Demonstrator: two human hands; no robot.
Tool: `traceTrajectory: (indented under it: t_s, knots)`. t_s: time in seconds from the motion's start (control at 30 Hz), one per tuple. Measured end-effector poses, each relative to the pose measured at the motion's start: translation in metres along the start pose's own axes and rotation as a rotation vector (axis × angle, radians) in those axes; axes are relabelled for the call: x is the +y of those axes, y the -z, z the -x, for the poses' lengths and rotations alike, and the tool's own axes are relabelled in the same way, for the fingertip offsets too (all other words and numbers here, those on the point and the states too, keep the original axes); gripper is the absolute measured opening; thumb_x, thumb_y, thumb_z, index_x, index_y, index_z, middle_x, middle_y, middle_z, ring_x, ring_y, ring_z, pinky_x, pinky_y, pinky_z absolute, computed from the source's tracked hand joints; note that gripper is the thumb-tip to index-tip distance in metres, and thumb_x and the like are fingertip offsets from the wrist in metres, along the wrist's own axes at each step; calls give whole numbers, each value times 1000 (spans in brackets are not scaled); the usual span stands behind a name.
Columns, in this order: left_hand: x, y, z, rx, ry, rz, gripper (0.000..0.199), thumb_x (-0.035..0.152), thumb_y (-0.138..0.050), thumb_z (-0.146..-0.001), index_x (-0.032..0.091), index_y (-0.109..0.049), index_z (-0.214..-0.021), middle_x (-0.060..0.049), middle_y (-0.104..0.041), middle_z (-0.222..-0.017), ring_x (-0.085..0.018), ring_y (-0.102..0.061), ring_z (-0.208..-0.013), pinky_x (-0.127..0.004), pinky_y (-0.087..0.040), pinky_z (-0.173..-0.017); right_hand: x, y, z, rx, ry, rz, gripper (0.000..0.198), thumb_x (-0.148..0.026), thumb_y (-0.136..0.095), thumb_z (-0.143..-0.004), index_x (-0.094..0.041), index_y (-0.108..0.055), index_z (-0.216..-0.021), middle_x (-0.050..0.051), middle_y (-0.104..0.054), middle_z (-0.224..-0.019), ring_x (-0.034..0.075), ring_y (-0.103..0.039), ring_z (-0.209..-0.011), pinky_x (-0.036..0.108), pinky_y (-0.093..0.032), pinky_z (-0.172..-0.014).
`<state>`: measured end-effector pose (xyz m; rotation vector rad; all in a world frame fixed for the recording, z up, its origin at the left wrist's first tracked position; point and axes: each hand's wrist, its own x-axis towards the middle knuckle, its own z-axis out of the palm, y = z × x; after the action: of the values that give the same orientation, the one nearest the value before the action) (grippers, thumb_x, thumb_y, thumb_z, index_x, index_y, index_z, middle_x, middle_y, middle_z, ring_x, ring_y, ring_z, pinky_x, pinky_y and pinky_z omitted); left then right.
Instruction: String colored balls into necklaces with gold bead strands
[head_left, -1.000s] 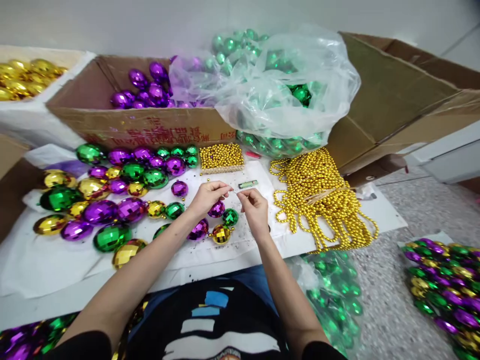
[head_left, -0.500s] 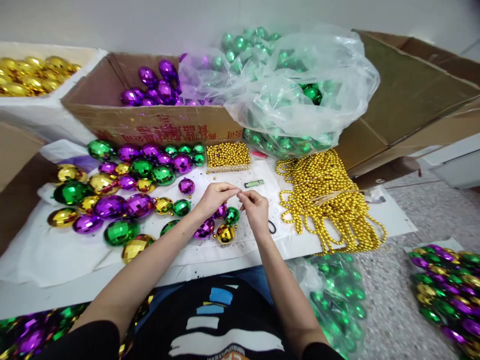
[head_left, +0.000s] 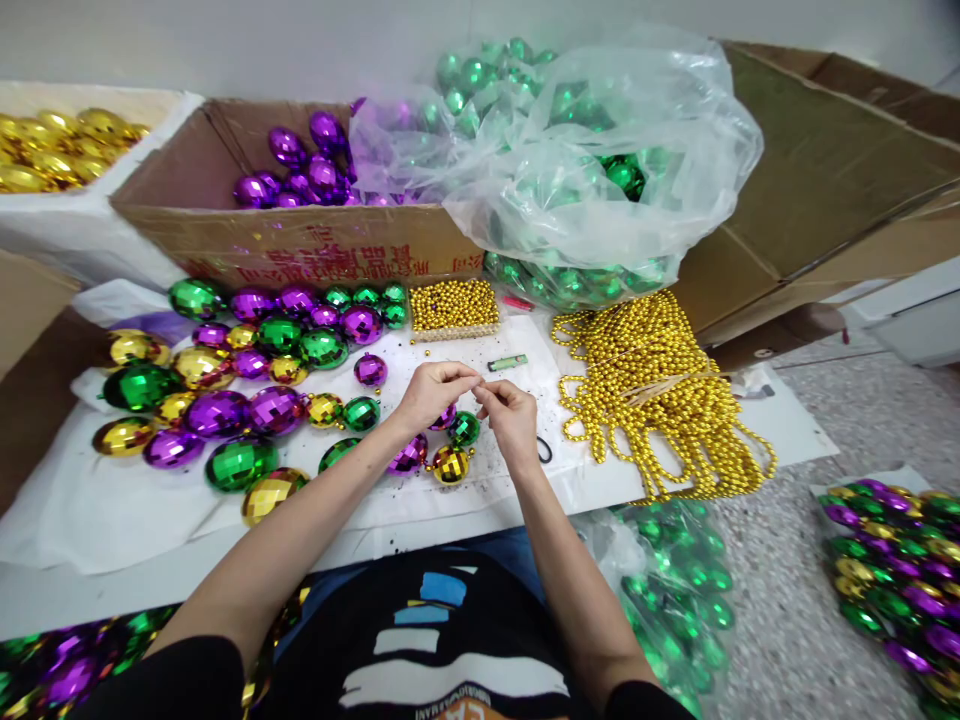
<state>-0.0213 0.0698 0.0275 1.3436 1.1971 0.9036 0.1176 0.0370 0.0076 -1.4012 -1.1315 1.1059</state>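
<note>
My left hand [head_left: 435, 390] and my right hand [head_left: 510, 412] meet fingertip to fingertip above the table, both pinched closed. Whatever lies between the fingertips is too small to make out. Just below them on the white sheet are a green faceted ball [head_left: 463, 429], a gold faceted ball [head_left: 451, 464] and a purple faceted ball [head_left: 409, 455], partly covered by my left wrist. A single purple ball [head_left: 370, 370] rests left of my left hand. Beyond the hands lies a green lighter [head_left: 508, 362]. A small black loop [head_left: 544, 450] sits right of my right wrist.
Left are rows of large purple, green and gold balls [head_left: 217, 413]. A small box of gold beads [head_left: 454, 305] stands behind; gold bead strings [head_left: 645, 400] are heaped right. At the back, a cardboard box [head_left: 300, 240] holds purple balls beside a plastic bag [head_left: 600, 180] of green ones.
The camera view has shifted slightly. Both hands stay pinched together in nearly the same place, and nothing on the table has visibly moved.
</note>
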Motion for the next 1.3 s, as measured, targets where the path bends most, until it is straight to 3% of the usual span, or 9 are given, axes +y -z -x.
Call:
traceTrajectory:
  t_s: [0.13, 0.2, 0.37, 0.53, 0.8, 1.03, 1.3]
  knots:
    - [2, 3, 0, 5, -13, -23, 28, 40, -67, -71, 13, -73, -78, 3, -55, -55, -7, -38, -50, -21, -28, -48, -3, 13, -2, 85, 215, 153, 18, -35, -64, -79, -19, -72, -81, 4, -67, -85, 18, -62, -81, 32, -49, -77]
    - [2, 4, 0, -5, -23, -34, 28, 40, -67, -71, 13, -74, -78, 2, -58, -58, -8, -39, -51, -21, -29, -49, -6, 18, -5, 108, 266, 179, 15, -32, -63, -81, -20, -71, -79, 4, -66, -85, 18, -61, -84, 32, -48, -81]
    - [-1, 2, 0, -27, -52, -57, 28, 41, -66, -74, 14, -74, -77, 2, -57, -56, -8, -42, -50, -22, -32, -51, -8, 18, -9, 36, 212, 88, 14, -33, -66, -78, -19, -69, -75, 2, -63, -79, 17, -57, -77, 31, -48, -76]
    - [-7, 0, 1, -21, -137, -148, 25, 36, -63, -79, 15, -75, -79, -2, -71, -73, -14, -59, -67, -24, -42, -65, -6, 9, -7, 73, 213, 62, 18, -36, -69, -77, -18, -69, -76, 2, -62, -79, 16, -56, -75, 31, -47, -73]
    - [-6, -2, 6, -5, -284, -540, 20, 22, -58, -87, 20, -77, -82, -3, -75, -79, -16, -64, -74, -25, -39, -68, -5, 5, -2, 133, 279, 179, 14, -30, -64, -82, -18, -69, -75, 2, -60, -76, 15, -55, -73, 30, -46, -73]
    - [-6, -2, 6, -39, -250, -444, 19, 26, -59, -88, 20, -77, -88, -3, -77, -85, -16, -67, -77, -24, -43, -71, -6, 16, 0, 146, 284, 143, 15, -31, -61, -86, -19, -70, -87, 4, -63, -86, 16, -58, -79, 30, -48, -75]
    - [-4, -2, 5, -96, -227, -421, 20, 24, -59, -87, 19, -78, -87, -2, -77, -81, -15, -67, -75, -24, -42, -70, -5, 32, -3, -12, 617, 522, 19, -24, -56, -93, -24, -71, -103, 7, -61, -100, 20, -59, -95, 33, -49, -77]
